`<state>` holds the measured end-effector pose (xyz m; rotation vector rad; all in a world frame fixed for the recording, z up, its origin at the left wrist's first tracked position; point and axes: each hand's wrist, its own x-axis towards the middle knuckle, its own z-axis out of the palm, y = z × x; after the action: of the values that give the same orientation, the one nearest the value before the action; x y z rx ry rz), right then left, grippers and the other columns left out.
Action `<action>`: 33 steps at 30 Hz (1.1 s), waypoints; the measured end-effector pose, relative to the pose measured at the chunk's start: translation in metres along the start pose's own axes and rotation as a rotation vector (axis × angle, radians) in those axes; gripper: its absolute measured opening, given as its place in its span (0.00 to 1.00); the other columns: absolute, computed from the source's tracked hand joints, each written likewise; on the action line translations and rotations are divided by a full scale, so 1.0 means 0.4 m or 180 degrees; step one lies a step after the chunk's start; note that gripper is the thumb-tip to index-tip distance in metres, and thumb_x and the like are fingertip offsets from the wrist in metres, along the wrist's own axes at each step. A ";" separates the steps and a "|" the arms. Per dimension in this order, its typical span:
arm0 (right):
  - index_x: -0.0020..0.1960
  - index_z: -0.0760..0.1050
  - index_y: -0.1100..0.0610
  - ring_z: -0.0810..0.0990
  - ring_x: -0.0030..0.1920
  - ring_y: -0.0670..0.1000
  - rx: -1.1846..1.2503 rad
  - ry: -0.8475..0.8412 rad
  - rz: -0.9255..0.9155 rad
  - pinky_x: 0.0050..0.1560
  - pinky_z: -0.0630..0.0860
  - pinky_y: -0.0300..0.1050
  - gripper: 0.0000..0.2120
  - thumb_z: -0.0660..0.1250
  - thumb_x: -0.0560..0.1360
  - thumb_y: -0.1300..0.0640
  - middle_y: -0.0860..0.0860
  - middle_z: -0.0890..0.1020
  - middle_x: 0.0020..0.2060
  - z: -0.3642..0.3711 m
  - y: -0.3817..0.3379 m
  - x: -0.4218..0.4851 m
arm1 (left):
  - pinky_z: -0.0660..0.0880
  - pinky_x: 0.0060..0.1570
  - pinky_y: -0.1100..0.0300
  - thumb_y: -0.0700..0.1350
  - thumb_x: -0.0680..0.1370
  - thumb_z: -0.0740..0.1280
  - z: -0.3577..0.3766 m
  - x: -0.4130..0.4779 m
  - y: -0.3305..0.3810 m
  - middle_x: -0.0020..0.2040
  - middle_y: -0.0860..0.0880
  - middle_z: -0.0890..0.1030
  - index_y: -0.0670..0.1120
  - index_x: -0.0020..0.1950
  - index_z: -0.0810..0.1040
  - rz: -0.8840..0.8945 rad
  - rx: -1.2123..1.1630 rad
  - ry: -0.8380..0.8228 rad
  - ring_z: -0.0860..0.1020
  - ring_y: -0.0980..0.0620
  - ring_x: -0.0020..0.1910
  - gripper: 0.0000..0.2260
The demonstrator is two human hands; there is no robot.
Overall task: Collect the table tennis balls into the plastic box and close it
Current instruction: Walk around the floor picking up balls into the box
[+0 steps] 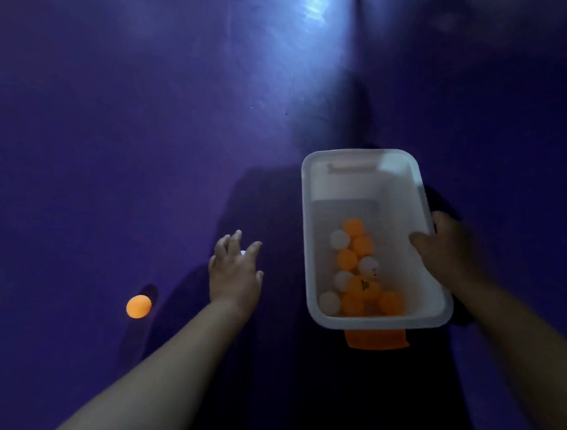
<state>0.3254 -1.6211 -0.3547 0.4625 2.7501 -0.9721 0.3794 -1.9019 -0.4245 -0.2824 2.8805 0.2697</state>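
On the purple floor (101, 161), collection partly done. Plastic box (347, 179) open, no lid seen, holding roughly six orange and four white balls (347, 259). Outside it: one orange ball (138, 306), and one white ball (243, 252) beneath the spread fingers of your left hand (234, 273). Your right hand (448, 252) grips the box's right rim. Closing pending.

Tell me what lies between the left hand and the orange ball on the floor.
Nothing visible does. The orange ball lies on bare purple floor left of the left hand, apart from it. A white speck, perhaps another ball, shows under that hand.
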 end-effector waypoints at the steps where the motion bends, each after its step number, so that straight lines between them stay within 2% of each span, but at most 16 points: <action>1: 0.41 0.71 0.53 0.79 0.40 0.57 0.0014 -0.0029 -0.0009 0.44 0.79 0.58 0.03 0.65 0.72 0.56 0.51 0.78 0.38 0.004 0.001 -0.002 | 0.58 0.71 0.50 0.48 0.78 0.64 0.010 0.003 -0.001 0.77 0.46 0.53 0.53 0.75 0.61 0.0009 0.0062 -0.0058 0.51 0.45 0.75 0.26; 4: 0.42 0.71 0.53 0.78 0.39 0.55 0.0090 -0.0132 -0.0049 0.42 0.78 0.52 0.03 0.65 0.73 0.57 0.49 0.77 0.36 0.024 -0.002 -0.004 | 0.62 0.69 0.51 0.44 0.78 0.64 0.030 0.006 -0.016 0.76 0.44 0.57 0.51 0.74 0.63 -0.0020 -0.0012 -0.0235 0.56 0.44 0.73 0.24; 6: 0.46 0.72 0.55 0.77 0.38 0.53 0.0049 -0.0195 -0.0107 0.37 0.73 0.45 0.02 0.65 0.74 0.58 0.48 0.76 0.36 0.034 -0.010 -0.007 | 0.71 0.58 0.53 0.42 0.79 0.61 0.028 0.008 -0.027 0.68 0.44 0.67 0.49 0.69 0.69 0.0077 -0.0074 -0.0290 0.65 0.45 0.64 0.18; 8: 0.48 0.73 0.55 0.77 0.39 0.53 0.0081 -0.0295 -0.0169 0.38 0.72 0.44 0.04 0.65 0.74 0.58 0.51 0.78 0.39 0.044 -0.024 -0.015 | 0.72 0.50 0.53 0.43 0.78 0.60 0.007 0.015 -0.051 0.58 0.44 0.72 0.45 0.62 0.72 0.0155 0.0020 -0.0271 0.68 0.45 0.56 0.13; 11: 0.51 0.75 0.56 0.79 0.43 0.55 0.0153 -0.0423 -0.0218 0.44 0.76 0.49 0.06 0.65 0.74 0.58 0.53 0.79 0.42 0.063 -0.046 -0.029 | 0.70 0.50 0.51 0.41 0.74 0.61 -0.061 0.040 -0.130 0.54 0.41 0.75 0.41 0.53 0.74 -0.0346 -0.0158 -0.0247 0.72 0.40 0.54 0.09; 14: 0.52 0.75 0.56 0.79 0.44 0.56 0.0131 -0.0492 -0.0287 0.46 0.77 0.51 0.07 0.65 0.74 0.58 0.53 0.80 0.43 0.095 -0.078 -0.040 | 0.71 0.46 0.53 0.42 0.72 0.62 -0.120 0.029 -0.251 0.52 0.42 0.77 0.43 0.48 0.75 -0.0954 -0.0159 -0.0045 0.75 0.40 0.52 0.07; 17: 0.50 0.75 0.57 0.79 0.42 0.57 0.0065 -0.0474 -0.0452 0.45 0.77 0.50 0.07 0.65 0.73 0.58 0.54 0.80 0.42 0.130 -0.115 -0.052 | 0.72 0.45 0.52 0.52 0.73 0.66 -0.118 -0.032 -0.344 0.54 0.45 0.74 0.45 0.54 0.76 -0.1235 0.0102 0.0115 0.73 0.43 0.56 0.14; 20: 0.49 0.74 0.57 0.79 0.41 0.55 0.0057 -0.0543 -0.0646 0.44 0.77 0.50 0.06 0.65 0.73 0.58 0.53 0.79 0.40 0.161 -0.149 -0.065 | 0.72 0.52 0.51 0.61 0.71 0.68 -0.082 -0.086 -0.397 0.58 0.49 0.75 0.50 0.63 0.74 -0.1266 0.0300 -0.0033 0.69 0.46 0.61 0.24; 23: 0.50 0.74 0.57 0.79 0.41 0.54 0.0010 -0.0566 -0.0783 0.43 0.78 0.51 0.06 0.65 0.73 0.58 0.53 0.79 0.41 0.189 -0.177 -0.077 | 0.71 0.53 0.53 0.62 0.72 0.68 -0.056 -0.114 -0.420 0.59 0.51 0.76 0.54 0.67 0.71 -0.1173 0.0272 -0.0259 0.68 0.48 0.62 0.26; 26: 0.47 0.74 0.57 0.78 0.37 0.49 -0.0083 -0.0609 -0.0951 0.34 0.72 0.42 0.03 0.65 0.74 0.58 0.51 0.78 0.37 0.212 -0.197 -0.091 | 0.71 0.47 0.53 0.57 0.74 0.67 -0.045 -0.137 -0.435 0.56 0.52 0.77 0.55 0.65 0.71 -0.1254 0.0127 -0.0441 0.68 0.50 0.61 0.21; 28: 0.45 0.74 0.57 0.77 0.36 0.48 -0.0111 -0.0634 -0.1023 0.33 0.71 0.41 0.02 0.64 0.74 0.59 0.51 0.78 0.36 0.220 -0.207 -0.102 | 0.72 0.45 0.52 0.56 0.75 0.67 -0.063 -0.142 -0.440 0.54 0.49 0.77 0.52 0.63 0.72 -0.1394 -0.0087 -0.0221 0.71 0.47 0.59 0.18; 30: 0.44 0.74 0.57 0.78 0.36 0.51 -0.0147 -0.0635 -0.1060 0.36 0.76 0.45 0.02 0.64 0.73 0.59 0.51 0.78 0.36 0.226 -0.216 -0.112 | 0.72 0.46 0.49 0.55 0.76 0.66 -0.112 -0.131 -0.422 0.52 0.41 0.76 0.47 0.61 0.72 -0.1367 -0.0452 0.0296 0.74 0.40 0.55 0.18; 33: 0.44 0.74 0.57 0.79 0.37 0.53 -0.0178 -0.0639 -0.1059 0.40 0.78 0.49 0.03 0.64 0.73 0.58 0.52 0.79 0.37 0.234 -0.226 -0.122 | 0.71 0.46 0.49 0.55 0.76 0.64 -0.206 -0.100 -0.349 0.51 0.38 0.77 0.43 0.61 0.71 -0.0883 -0.1010 0.1042 0.74 0.38 0.53 0.20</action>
<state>0.3458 -1.7585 -0.3610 -0.1030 2.7086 -0.9468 0.4295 -2.0466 -0.3581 -0.8471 3.0500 0.6861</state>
